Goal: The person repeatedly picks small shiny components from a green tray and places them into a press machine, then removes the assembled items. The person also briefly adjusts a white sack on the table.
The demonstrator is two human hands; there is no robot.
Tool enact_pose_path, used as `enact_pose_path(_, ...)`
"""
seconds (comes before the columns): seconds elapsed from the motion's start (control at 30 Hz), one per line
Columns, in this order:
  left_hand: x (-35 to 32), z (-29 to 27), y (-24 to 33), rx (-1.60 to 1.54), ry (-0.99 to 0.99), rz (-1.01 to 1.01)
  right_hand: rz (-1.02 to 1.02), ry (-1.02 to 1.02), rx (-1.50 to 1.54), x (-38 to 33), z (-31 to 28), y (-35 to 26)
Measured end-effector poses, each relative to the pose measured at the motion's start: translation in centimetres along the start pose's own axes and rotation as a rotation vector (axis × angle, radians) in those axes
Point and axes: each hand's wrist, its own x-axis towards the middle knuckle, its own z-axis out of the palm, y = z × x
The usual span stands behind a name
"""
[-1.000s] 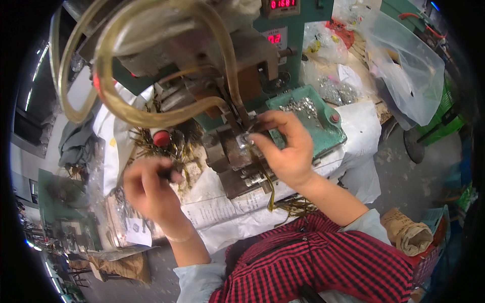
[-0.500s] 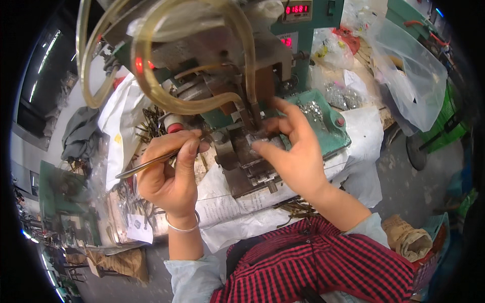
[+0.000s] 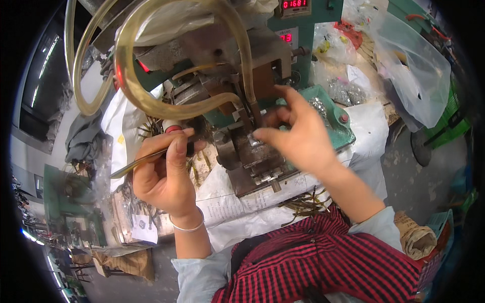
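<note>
The metal block [image 3: 252, 156] sits at the foot of the press [image 3: 227, 60], on paper [image 3: 242, 207] spread over the tabletop. The right hand [image 3: 298, 136] has its fingertips pinched just over the block's top, right under the press head; whatever small part it may be grasping is too small to make out. The left hand [image 3: 164, 174] is clenched around a thin rod [image 3: 136, 164], its tip pointing toward the block but stopping just short of it.

As I judge it, a piece is being seated on the block: placing is under way and the pressing is not yet done.

The block is dull grey steel, square-edged and worn. Yellowed translucent hoses [image 3: 151, 96] loop in smooth curves before the green machine body. A green tray [image 3: 328, 113] beside the block holds small shiny metal bits. Crinkled clear bags [image 3: 409, 76] lie to the right. Thin wiry scraps [image 3: 303, 204] scatter over the paper.
</note>
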Motion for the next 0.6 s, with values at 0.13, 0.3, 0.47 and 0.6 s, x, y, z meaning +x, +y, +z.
enact_pose_path(0.13, -1.6, 0.1, 0.6, 0.391, -0.31, 0.312, 0.103, -0.29, 0.521, -0.8, -3.2, -0.5)
enact_pose_path(0.3, -5.5, 3.7, -0.9, 0.612, -0.503, 0.611, -0.257, 0.244, -0.49, 2.4, -5.4, 7.0)
enact_pose_path(0.47, -5.7, 3.9, -2.2, 0.564, -0.476, 0.674, -0.444, 0.372, -0.924, 0.4, -7.4, 16.2)
enact_pose_path(0.6, -6.1, 4.0, -2.9, 0.551, -0.434, 0.707, -0.425, 0.693, -0.527, -0.1, -8.1, 12.8)
